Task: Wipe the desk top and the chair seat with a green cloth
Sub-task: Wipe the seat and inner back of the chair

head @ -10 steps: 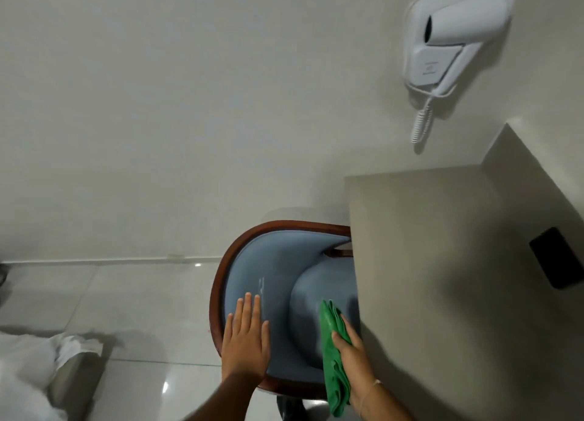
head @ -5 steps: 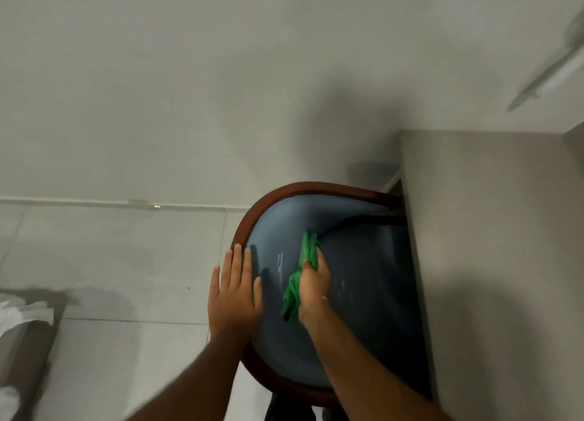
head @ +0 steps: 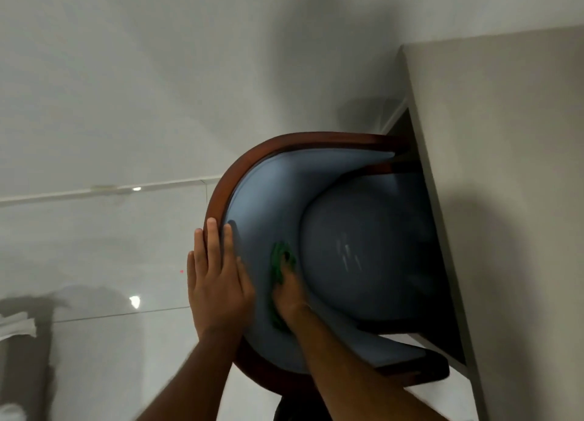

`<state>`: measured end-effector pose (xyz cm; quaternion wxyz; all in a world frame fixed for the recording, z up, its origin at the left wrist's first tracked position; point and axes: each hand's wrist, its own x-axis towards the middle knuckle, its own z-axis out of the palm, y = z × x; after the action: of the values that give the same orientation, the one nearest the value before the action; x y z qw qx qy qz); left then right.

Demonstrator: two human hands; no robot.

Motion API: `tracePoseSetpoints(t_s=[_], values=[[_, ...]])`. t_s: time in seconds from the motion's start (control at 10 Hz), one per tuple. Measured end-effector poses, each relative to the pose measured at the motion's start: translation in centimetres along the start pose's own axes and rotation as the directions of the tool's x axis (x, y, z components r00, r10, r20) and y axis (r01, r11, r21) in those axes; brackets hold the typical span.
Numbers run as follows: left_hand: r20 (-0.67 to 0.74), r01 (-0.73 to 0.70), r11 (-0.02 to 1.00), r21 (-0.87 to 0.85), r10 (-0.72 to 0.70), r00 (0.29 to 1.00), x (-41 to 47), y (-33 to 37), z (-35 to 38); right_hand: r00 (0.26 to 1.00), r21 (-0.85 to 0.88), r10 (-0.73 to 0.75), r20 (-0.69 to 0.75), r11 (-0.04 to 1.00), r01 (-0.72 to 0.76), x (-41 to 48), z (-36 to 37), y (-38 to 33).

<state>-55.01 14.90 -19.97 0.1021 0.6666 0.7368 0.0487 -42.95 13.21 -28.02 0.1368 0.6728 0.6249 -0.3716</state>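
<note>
One head-worn camera looks steeply down, close above the chair; the desk lies right of the chair, wall beyond, floor to its left.

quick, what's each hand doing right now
Left hand: open, flat on the chair's wooden rim, holding nothing.
Right hand: closed on the green cloth, pressing it against the blue upholstery.

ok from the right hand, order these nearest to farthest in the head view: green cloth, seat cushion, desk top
1. green cloth, under the right hand, at its fingers
2. seat cushion, just right of it
3. desk top, far right, beyond the chair
</note>
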Motion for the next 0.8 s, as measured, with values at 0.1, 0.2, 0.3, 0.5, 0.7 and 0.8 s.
tracePoseSetpoints(t_s=[0.1, 0.2, 0.3, 0.5, 0.7, 0.8], values=[[-0.010, -0.006, 1.000, 0.018, 0.006, 1.000, -0.1, 0.2, 0.0, 0.787, 0.724, 0.361, 0.500, 0.324, -0.609, -2.7, -0.9, 4.0], [-0.026, 0.000, 1.000, 0.013, 0.000, 1.000, 0.2, 0.1, 0.2, 0.785, 0.779, 0.358, 0.505, 0.202, -0.593, -4.2, -0.9, 5.2], [-0.032, 0.005, 1.000, 0.003, -0.004, 0.999, 0.0, 0.2, 0.0, 0.858, 0.880, 0.345, 0.382, 0.148, -0.451, -5.3, -0.5, 2.1], [-0.072, 0.109, 0.989, -0.101, -0.116, 0.991, 0.3, 0.4, -0.4, 0.890, 0.989, 0.438, 0.125, 0.020, -0.148, -0.3, -5.0, -7.7], [-0.094, 0.103, 0.992, -0.072, -0.109, 0.990, 0.3, 0.6, -0.1, 0.881, 0.990, 0.461, -0.102, 0.131, 0.046, 6.7, -7.6, -7.9], [-0.093, 0.101, 0.994, -0.049, -0.105, 0.990, 0.2, 0.5, 0.0, 0.892, 0.974, 0.417, -0.178, 0.204, 0.099, 7.3, -5.6, -6.8]])
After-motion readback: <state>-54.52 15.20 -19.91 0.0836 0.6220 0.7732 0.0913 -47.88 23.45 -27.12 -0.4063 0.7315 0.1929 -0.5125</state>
